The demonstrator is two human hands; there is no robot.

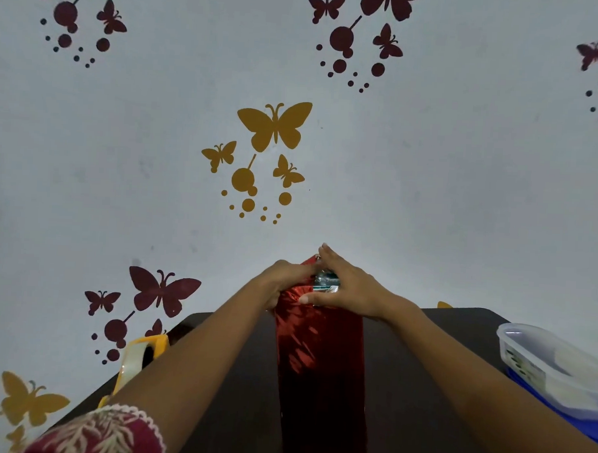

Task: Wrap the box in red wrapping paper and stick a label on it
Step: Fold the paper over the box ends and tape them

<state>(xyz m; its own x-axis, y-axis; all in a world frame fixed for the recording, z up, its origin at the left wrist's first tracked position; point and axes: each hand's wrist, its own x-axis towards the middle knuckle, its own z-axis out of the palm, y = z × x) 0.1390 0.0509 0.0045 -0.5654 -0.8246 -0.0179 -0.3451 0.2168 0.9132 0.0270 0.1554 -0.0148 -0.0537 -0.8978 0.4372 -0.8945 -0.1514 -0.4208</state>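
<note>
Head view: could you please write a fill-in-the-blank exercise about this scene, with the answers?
1. The wrapping paper lying along the dark table is ____.
2. The tape dispenser at the table's left edge has a ____ frame.
3. The clear container stands on the person's ____ side.
Answers: red; yellow; right.

I see only one view, from a wide-angle camera worn on the person's head, facing forward and a little down. It looks out along both forearms across the dark worktop [250,378] to the pale wall [429,180], which fills the upper two thirds. The left hand [285,280] and right hand [346,290] sit near the centre, above the worktop's far edge. The red wrapping paper [319,364] runs up the middle from the bottom edge.
</note>
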